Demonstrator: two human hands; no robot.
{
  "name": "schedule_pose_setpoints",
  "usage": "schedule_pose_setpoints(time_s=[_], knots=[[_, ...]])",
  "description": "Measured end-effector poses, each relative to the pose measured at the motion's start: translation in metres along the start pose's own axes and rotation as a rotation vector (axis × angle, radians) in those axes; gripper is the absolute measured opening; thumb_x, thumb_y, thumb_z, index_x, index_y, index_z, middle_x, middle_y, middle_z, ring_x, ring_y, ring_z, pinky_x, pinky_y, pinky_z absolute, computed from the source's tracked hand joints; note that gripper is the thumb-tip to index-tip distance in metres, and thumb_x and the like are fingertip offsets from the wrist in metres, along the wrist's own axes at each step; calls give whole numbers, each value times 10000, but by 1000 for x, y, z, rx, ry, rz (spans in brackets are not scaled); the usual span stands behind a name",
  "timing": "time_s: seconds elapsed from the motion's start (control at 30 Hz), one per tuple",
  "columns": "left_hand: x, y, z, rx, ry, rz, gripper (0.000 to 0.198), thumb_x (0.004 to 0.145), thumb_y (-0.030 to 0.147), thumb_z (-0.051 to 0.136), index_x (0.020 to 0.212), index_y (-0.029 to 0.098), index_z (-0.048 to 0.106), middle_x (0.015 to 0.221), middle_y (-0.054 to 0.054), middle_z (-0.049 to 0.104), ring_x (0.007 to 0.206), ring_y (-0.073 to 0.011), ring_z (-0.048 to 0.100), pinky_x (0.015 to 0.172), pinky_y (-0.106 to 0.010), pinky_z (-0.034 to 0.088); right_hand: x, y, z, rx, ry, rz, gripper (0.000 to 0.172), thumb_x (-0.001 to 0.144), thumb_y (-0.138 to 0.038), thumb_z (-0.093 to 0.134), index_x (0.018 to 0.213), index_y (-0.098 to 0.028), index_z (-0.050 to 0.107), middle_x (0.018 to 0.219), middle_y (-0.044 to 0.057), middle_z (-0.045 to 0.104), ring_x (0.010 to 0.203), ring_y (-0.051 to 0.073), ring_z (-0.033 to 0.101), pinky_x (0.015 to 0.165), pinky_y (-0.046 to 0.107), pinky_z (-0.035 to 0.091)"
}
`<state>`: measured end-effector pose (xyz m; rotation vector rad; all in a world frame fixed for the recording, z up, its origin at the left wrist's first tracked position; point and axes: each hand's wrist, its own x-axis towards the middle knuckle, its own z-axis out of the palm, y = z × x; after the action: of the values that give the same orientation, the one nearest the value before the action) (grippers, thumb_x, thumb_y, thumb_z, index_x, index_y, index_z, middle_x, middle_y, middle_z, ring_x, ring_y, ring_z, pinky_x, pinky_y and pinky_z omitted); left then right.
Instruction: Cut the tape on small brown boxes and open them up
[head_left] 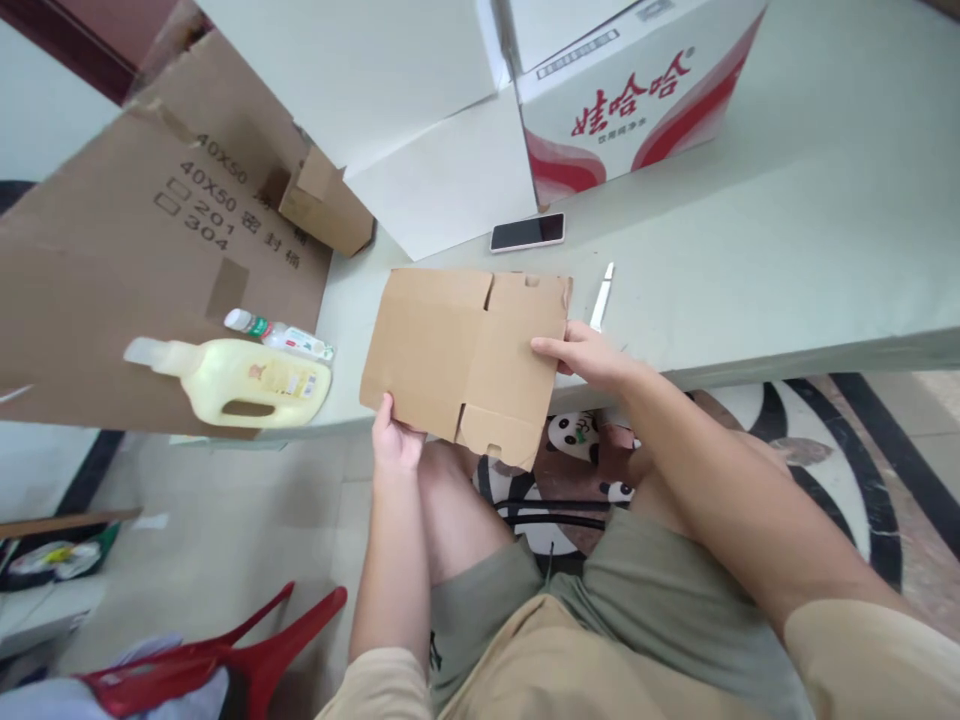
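A flattened brown cardboard box [435, 345] with slotted flaps is held between my two hands over the front edge of the table. My left hand [396, 440] grips its lower left edge, the thumb on top and the fingers underneath. On the right edge, my right hand [589, 352] pinches the card with its thumb on the upper face; its other fingers are partly hidden below. Just beyond that hand lies a white slim cutter [602, 296] on the tabletop. A phone [527, 232] with a dark screen rests behind the cardboard.
A yellow liquid jug [255, 380] and a small clear bottle [281, 335] are at the left, by a large printed carton [172, 220]. A small brown box [330, 205] and a white-and-red carton [637, 110] stand behind. A red chair [247, 650] is on the floor.
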<state>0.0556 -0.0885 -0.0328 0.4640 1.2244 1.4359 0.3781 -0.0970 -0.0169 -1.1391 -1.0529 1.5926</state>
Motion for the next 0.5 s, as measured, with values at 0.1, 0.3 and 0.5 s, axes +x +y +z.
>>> schedule_pose_setpoints(time_s=[0.1, 0.3, 0.5], knots=[[-6, 3, -20, -53, -94, -28, 315, 949, 485, 529, 1037, 239, 706, 942, -43, 784, 860, -170, 756, 744, -280, 604, -5, -4, 6, 101, 90, -11, 420, 650, -527, 811, 897, -215, 674, 839, 60, 699, 691, 173, 593, 601, 310, 482], [-19, -3, -42, -151, -155, -261, 348, 947, 476, 483, 974, 208, 704, 825, -58, 771, 598, -116, 690, 571, -219, 540, -26, -13, -13, 233, 512, -147, 524, 527, -558, 841, 805, -246, 526, 616, -54, 493, 455, 72, 327, 427, 261, 226], [-15, -9, -38, -161, -216, -338, 344, 914, 447, 490, 939, 194, 723, 759, -65, 764, 504, -120, 641, 515, -234, 521, -91, -21, -67, 253, 898, -164, 469, 399, -372, 878, 677, -287, 510, 619, -53, 362, 434, 38, 294, 510, 363, 117]])
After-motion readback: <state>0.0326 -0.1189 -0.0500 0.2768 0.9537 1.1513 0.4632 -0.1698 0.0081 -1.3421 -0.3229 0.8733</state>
